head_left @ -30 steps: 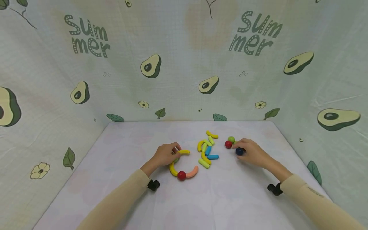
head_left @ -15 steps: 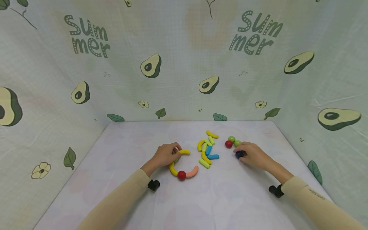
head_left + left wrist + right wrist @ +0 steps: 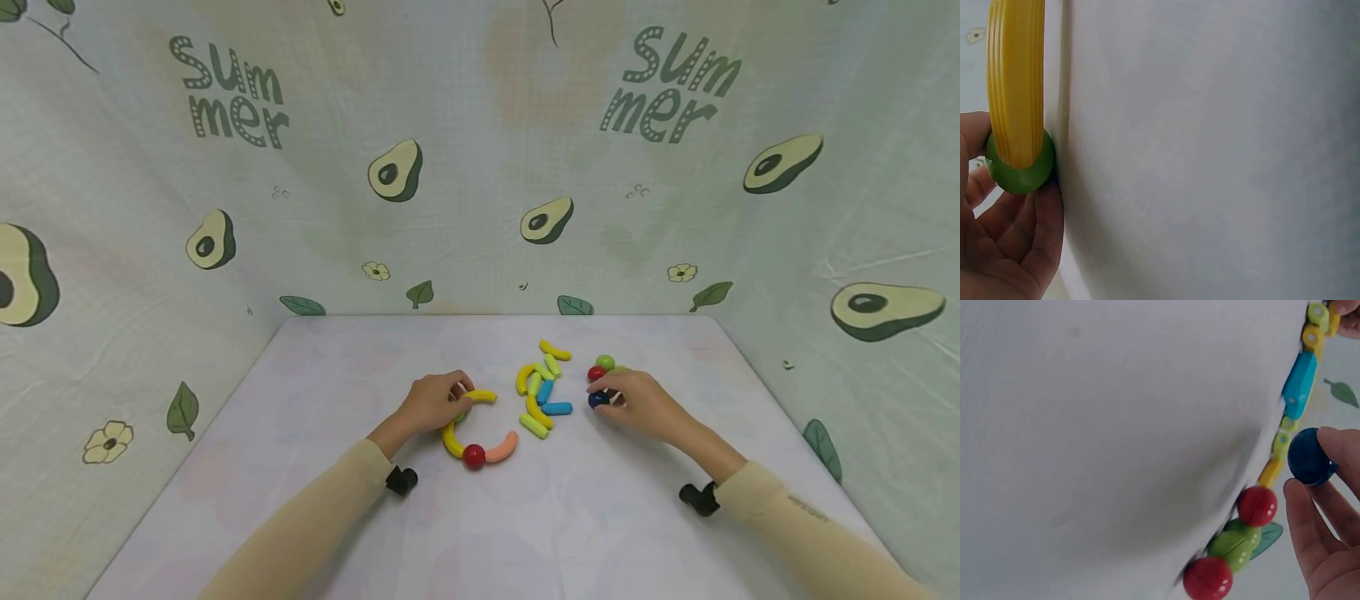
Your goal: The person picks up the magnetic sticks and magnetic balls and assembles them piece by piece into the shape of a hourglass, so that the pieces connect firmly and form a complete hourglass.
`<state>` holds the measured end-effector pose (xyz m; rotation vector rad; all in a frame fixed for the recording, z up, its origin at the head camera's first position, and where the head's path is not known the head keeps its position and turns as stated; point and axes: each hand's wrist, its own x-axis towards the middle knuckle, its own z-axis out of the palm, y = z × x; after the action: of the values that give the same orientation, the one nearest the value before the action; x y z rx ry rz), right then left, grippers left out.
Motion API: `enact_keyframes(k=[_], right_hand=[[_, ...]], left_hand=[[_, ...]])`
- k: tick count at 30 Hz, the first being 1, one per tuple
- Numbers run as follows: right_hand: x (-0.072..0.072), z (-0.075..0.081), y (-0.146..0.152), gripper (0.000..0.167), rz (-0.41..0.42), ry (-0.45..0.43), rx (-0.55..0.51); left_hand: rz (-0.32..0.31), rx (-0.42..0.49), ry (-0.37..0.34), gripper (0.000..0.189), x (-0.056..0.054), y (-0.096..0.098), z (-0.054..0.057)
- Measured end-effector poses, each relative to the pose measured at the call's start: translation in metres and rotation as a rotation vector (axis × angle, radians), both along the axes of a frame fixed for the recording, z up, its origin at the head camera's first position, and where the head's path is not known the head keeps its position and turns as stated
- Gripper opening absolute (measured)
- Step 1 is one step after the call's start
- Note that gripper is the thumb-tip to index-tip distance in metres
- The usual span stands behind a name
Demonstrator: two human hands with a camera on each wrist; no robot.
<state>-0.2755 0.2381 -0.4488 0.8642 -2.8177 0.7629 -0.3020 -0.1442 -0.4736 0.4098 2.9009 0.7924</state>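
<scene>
Across mid-desk (image 3: 525, 533), reference point: red ball (image 3: 474, 457). Around it, head view: salmon curve (image 3: 502, 448) between 2 and 3 o'clock, lower yellow curve (image 3: 452, 442) at 10, both seemingly touching it; upper yellow curve (image 3: 482, 397) at 12. Left hand (image 3: 431, 402) at 10 to 11, fingers and thumb bent round a green ball (image 3: 1025, 181); upper yellow curve overlaps that ball in left wrist view, contact unclear. Right hand (image 3: 639, 398) at 2 o'clock pinches a dark blue ball (image 3: 1307, 457) between thumb and fingertips, clear of the desk in right wrist view. From dark blue ball, head view: second red ball (image 3: 596, 373) at 12, loose green balls (image 3: 605, 362) between 12 and 2, partly hidden. Bunched at its 9 to 11: blue sticks (image 3: 557, 408), lime sticks (image 3: 533, 426), further yellow curves (image 3: 524, 380).
</scene>
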Motion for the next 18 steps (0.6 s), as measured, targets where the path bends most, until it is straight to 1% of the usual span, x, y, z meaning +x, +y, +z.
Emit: enact_keyframes(k=[3, 9, 18], right_hand=[[0.004, 0.003, -0.019, 0.03, 0.031, -0.008, -0.053], [0.014, 0.003, -0.055, 0.028, 0.097, -0.033, -0.102], [0.019, 0.004, -0.1, 0.029, 0.107, -0.096, -0.147]], left_hand=[[0.0, 0.004, -0.001, 0.018, 0.0, -0.001, 0.001], [0.002, 0.007, -0.003, 0.019, 0.0, 0.0, 0.001], [0.018, 0.007, -0.012, 0.018, 0.003, 0.001, 0.002]])
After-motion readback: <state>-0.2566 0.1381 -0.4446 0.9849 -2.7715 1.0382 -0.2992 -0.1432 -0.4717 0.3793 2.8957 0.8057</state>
